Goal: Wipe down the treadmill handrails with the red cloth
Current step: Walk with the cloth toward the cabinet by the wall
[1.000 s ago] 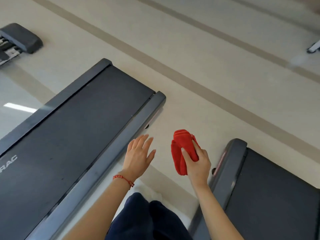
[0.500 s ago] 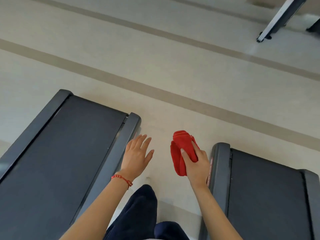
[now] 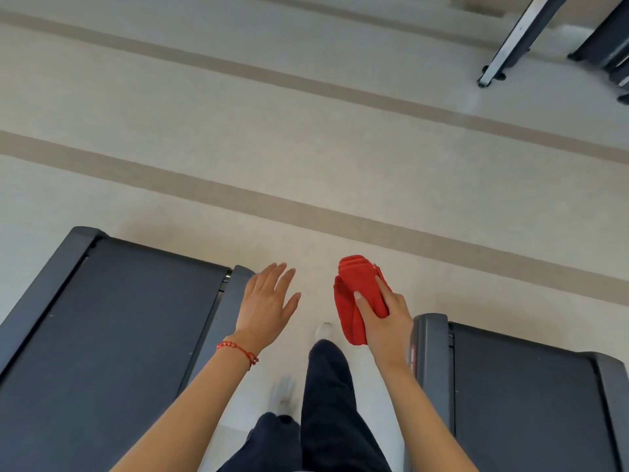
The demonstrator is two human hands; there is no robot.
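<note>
My right hand is clamped on the red cloth — soft, ribbed, bunched into a thick fold — above the pale floor. My left hand hangs empty, fingers spread. Two matte dark treadmill decks with rounded grey edges flank a narrow lane.

Even, soft daylight fills the scene — bright and without hard shadows. A faint sheen lies on the pale floor toward one o'clock, near the metal frame leg. The trailing foot at six o'clock is smeared by motion blur; the hands look sharp. Straight floor stripes bow slightly toward the edges — wide-angle distortion.
</note>
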